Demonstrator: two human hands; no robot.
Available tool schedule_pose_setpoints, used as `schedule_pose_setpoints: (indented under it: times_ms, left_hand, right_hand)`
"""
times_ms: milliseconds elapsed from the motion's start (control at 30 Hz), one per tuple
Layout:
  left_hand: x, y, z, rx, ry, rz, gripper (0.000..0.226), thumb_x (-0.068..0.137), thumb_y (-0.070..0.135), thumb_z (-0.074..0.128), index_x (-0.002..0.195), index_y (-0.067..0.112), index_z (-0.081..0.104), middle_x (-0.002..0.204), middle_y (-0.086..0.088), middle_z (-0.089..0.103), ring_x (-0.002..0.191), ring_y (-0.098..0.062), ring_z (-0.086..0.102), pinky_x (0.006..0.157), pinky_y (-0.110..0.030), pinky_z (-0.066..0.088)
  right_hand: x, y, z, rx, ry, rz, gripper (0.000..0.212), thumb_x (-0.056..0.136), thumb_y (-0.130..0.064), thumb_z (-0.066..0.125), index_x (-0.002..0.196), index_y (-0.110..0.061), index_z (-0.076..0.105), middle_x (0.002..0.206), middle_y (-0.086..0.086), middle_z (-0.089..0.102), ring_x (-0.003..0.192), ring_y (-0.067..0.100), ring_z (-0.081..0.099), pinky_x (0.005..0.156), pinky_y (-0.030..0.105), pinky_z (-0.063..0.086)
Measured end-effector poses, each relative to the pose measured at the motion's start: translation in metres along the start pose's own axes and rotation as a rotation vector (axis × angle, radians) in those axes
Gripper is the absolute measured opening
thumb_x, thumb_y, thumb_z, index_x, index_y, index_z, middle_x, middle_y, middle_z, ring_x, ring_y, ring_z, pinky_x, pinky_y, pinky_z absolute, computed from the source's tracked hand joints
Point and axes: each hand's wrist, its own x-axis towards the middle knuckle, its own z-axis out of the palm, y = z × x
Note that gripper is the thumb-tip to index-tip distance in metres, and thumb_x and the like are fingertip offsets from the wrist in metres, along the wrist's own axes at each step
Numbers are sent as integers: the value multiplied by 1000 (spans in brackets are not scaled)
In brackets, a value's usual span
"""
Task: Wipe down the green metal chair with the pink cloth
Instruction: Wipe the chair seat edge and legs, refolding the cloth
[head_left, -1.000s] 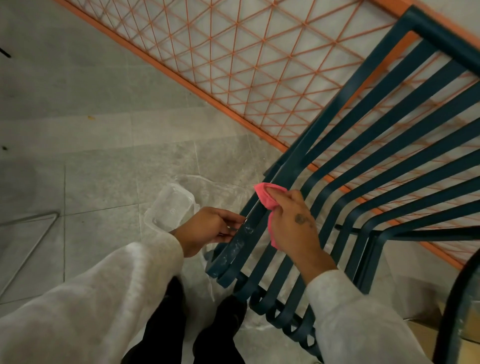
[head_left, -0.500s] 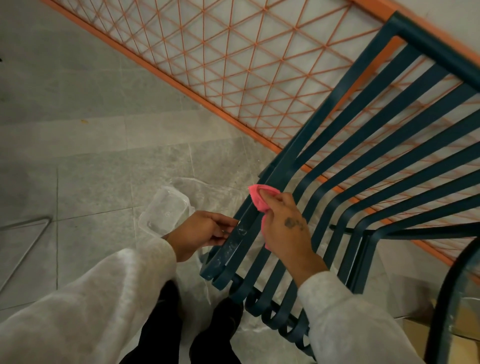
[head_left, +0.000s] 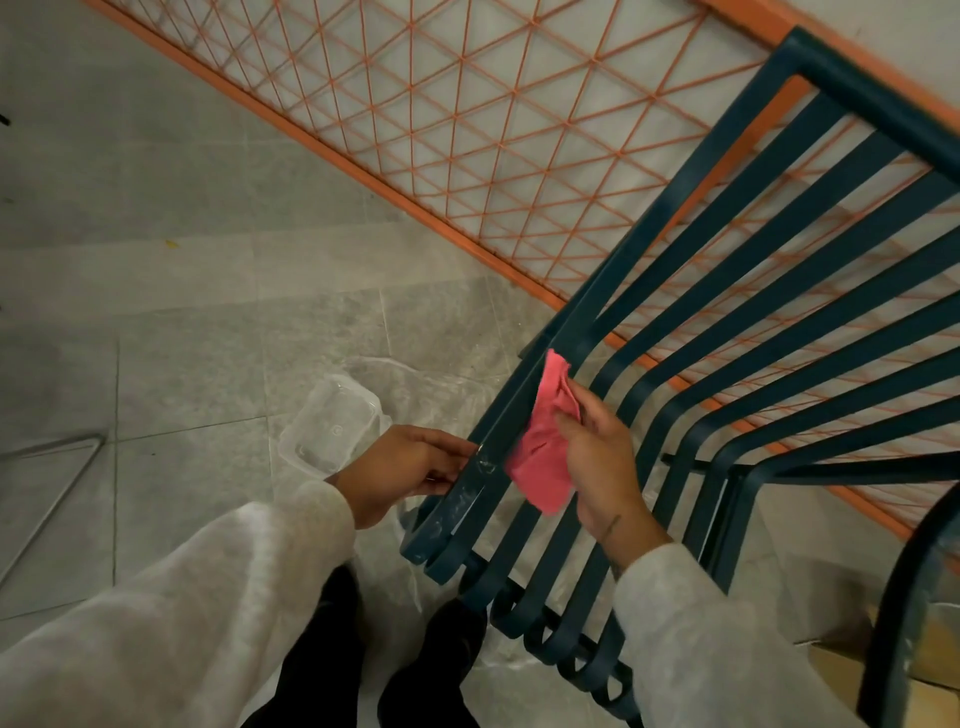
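While left hand grips green chair | right hand pinches pink cloth | clear tub: contents unclear

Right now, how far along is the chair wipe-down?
Early, I'd judge. Done: no slat looks clearly finished. In hand: the right hand holds the pink cloth against a slat near the outer edge of the green metal chair while the left hand grips the edge slat. Left: whitish smears on that edge slat, then probably the other slats.
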Motion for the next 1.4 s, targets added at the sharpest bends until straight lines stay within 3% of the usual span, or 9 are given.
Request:
schedule_pose_setpoints:
  times_ms: [167,300,500,633,833,967,1167,1267,1400]
  left_hand:
    - [1,-2,0,21,-18,24,31,90,-3,54,110,11,73,102,-6,76,98,-22,72,86,-32,56]
    - [-1,-9,-1,15,-24,21,30,90,-1,56,111,12,73,104,-7,76,103,-25,70,91,-35,56]
    - [-5,-12,-1,-11,-35,52,27,91,1,57,112,10,72,105,-8,76,101,-24,71,87,-32,58]
    - [-10,-11,-3,-10,-47,41,31,90,-3,55,113,11,72,105,-6,76,99,-20,72,81,-24,59]
    - [-17,-24,-14,-51,11,15,26,90,1,59,110,12,72,103,-10,75,100,-25,71,86,-29,58]
    - [-19,-32,-14,-151,23,20,26,90,1,61,113,8,71,109,-15,73,96,-24,70,80,-25,59]
    - [-16,-41,-16,-174,37,17,27,90,0,61,113,9,71,106,-10,75,104,-24,70,82,-23,58]
    - [-17,-43,-18,-162,28,16,29,91,0,58,114,11,71,106,-4,76,98,-16,72,79,-20,58]
    - [-16,-47,-18,-191,12,14,28,90,-3,58,111,9,72,106,-5,76,99,-17,72,77,-18,57]
  right_hand:
    - [-23,23,2,358,-96,197,31,98,-6,51,118,-24,67,113,7,72,103,23,69,97,45,53]
    - [-56,49,12,359,-166,291,35,97,-3,51,121,-22,69,115,4,72,112,26,65,96,48,53]
    - [-35,30,9,412,-53,245,36,95,-5,55,103,-34,74,112,-1,73,105,22,66,84,35,52]
    - [-19,28,0,548,-62,258,32,94,-5,56,111,-26,74,122,10,68,108,26,64,85,39,53]
    - [-30,16,-40,784,-133,283,29,96,-37,53,118,-23,64,115,9,63,90,22,62,77,43,58]
    - [-12,-13,-41,96,-97,72,49,85,-13,70,129,-30,57,125,3,61,111,26,62,91,45,53]
    - [12,-55,-23,-618,-117,-470,61,95,-8,57,147,-34,41,137,-9,51,109,3,55,91,16,49]
    - [28,-49,-10,-935,-275,-688,58,93,3,54,143,-24,48,144,1,49,132,16,44,115,36,36]
    - [20,-21,11,-1217,-471,-789,50,79,11,58,120,-15,69,124,3,65,125,25,48,101,52,43]
